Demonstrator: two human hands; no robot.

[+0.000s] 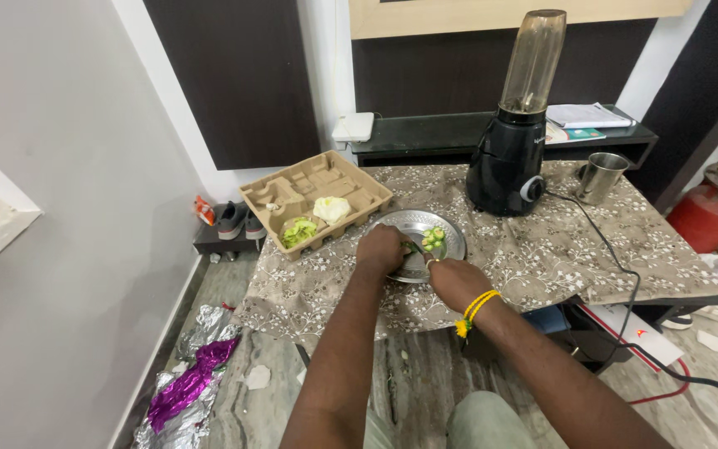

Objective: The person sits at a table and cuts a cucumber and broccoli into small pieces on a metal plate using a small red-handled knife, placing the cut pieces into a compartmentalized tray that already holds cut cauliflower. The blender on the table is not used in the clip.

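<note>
A round steel plate (450, 226) lies on the cloth-covered low table (542, 249), with small light-green vegetable pieces (434, 239) on it. My left hand (382, 248) rests on the plate's near-left rim, fingers curled over something dark and green; what it grips is hidden. My right hand (455, 281), with a yellow thread band on the wrist, sits at the plate's near edge, fingers closed just below the green pieces. Whether it holds a tool is hidden.
A cardboard moulded tray (292, 187) at the table's left holds leafy greens (298, 230) and a pale cabbage piece (331, 208). A black blender (513, 150) stands behind the plate, its cord trailing right. A steel cup (602, 176) is right of it. Foil scraps (197, 366) lie on the floor.
</note>
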